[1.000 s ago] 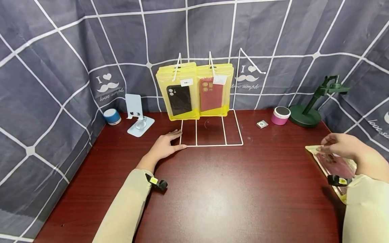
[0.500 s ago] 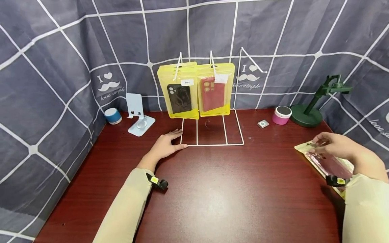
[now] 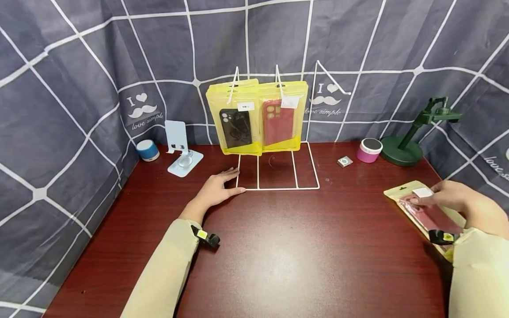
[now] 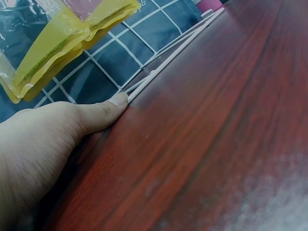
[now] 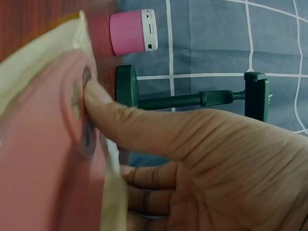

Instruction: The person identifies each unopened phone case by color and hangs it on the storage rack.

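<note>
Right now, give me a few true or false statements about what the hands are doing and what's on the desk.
1. The right hand holds a packaged pink phone case. True.
2. The left hand is lifting the white wire rack off the desk. False: it lies flat on the desk, thumb against the rack's front corner.
3. Two yellow packets hang on the rack, one with a black case and one with a red case. True.
4. The pink speaker sits by the blue speaker. False: pink is far right, beside the green stand; blue is far left.
</note>
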Demonstrator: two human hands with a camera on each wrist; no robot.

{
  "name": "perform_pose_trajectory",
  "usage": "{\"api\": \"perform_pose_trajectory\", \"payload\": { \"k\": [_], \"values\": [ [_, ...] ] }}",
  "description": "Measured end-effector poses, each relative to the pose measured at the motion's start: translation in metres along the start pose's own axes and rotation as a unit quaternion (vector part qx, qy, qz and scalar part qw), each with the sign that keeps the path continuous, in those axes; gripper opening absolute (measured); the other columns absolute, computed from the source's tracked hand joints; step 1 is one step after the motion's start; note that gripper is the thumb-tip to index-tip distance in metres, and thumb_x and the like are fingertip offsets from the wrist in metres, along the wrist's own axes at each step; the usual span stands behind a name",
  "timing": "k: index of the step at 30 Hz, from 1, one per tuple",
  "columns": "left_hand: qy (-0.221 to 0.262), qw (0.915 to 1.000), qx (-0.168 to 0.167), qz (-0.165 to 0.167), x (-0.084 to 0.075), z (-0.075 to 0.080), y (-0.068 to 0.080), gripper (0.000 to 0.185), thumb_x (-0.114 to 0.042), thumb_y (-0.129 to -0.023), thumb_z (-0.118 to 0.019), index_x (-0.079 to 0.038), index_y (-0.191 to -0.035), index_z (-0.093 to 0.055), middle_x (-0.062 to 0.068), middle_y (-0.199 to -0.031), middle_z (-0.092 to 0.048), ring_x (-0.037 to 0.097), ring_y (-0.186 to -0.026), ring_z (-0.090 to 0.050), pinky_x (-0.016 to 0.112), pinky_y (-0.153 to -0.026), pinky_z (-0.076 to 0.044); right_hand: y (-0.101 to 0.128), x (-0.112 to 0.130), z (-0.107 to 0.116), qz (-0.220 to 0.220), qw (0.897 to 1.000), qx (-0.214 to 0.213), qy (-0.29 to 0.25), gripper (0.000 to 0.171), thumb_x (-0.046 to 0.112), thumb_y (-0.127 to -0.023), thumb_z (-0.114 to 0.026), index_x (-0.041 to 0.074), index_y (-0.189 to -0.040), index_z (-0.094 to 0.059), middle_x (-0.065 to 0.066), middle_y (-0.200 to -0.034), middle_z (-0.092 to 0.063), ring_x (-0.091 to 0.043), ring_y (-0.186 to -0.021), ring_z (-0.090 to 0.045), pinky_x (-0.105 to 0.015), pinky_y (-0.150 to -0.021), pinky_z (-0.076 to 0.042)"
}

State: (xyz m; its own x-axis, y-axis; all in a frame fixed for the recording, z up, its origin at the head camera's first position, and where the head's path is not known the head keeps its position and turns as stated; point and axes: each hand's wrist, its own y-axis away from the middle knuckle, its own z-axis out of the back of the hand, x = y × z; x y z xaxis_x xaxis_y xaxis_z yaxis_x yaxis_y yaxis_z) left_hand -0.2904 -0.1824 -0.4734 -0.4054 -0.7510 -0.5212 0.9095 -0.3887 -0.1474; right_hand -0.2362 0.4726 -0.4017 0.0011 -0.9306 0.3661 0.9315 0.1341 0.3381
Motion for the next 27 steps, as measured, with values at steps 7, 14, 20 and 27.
{"api": "perform_pose_trajectory", "payload": {
  "k": [7, 14, 20, 27],
  "values": [
    [-0.002, 1.0, 0.002, -0.004, 0.0, 0.0, 0.0, 0.08, -0.06, -0.086, -0.072, -0.015, -0.148, -0.053, 0.006, -0.155, -0.045, 0.024, -0.145, -0.037, 0.047, -0.116, -0.032, -0.009, 0.006, -0.009, 0.025, 0.997, 0.039, -0.065, 0.032, 0.034, -0.097, -0.067, 0.003, -0.094, -0.069, -0.005, -0.092, -0.059, -0.016, -0.084, -0.05, -0.028, -0.068, -0.041],
    [-0.005, 1.0, 0.006, 0.001, 0.0, 0.0, -0.001, 0.08, -0.062, -0.086, -0.071, -0.016, -0.148, -0.052, 0.004, -0.155, -0.045, 0.023, -0.146, -0.037, 0.046, -0.117, -0.032, -0.013, 0.01, -0.013, 0.064, 0.986, 0.001, -0.154, 0.026, 0.024, -0.101, -0.061, -0.001, -0.098, -0.059, -0.001, -0.082, -0.056, -0.012, -0.074, -0.051, -0.028, -0.061, -0.042],
    [-0.007, 1.0, 0.007, 0.002, 0.001, 0.0, -0.001, 0.08, -0.063, -0.086, -0.07, -0.015, -0.148, -0.053, 0.006, -0.155, -0.045, 0.022, -0.145, -0.037, 0.047, -0.116, -0.033, -0.014, 0.016, -0.01, 0.06, 0.976, 0.013, -0.211, 0.04, 0.027, -0.101, -0.062, -0.006, -0.122, -0.059, 0.0, -0.101, -0.066, -0.009, -0.089, -0.058, -0.024, -0.075, -0.048],
    [-0.008, 1.0, 0.003, -0.002, 0.001, -0.001, -0.001, 0.08, -0.061, -0.086, -0.071, -0.015, -0.148, -0.053, 0.006, -0.154, -0.045, 0.023, -0.145, -0.038, 0.047, -0.116, -0.033, -0.012, 0.028, -0.002, -0.02, 0.945, -0.025, -0.327, 0.01, 0.031, -0.097, -0.069, 0.035, -0.102, -0.076, 0.009, -0.083, -0.067, -0.012, -0.068, -0.062, -0.031, -0.06, -0.055]
  ]
}}
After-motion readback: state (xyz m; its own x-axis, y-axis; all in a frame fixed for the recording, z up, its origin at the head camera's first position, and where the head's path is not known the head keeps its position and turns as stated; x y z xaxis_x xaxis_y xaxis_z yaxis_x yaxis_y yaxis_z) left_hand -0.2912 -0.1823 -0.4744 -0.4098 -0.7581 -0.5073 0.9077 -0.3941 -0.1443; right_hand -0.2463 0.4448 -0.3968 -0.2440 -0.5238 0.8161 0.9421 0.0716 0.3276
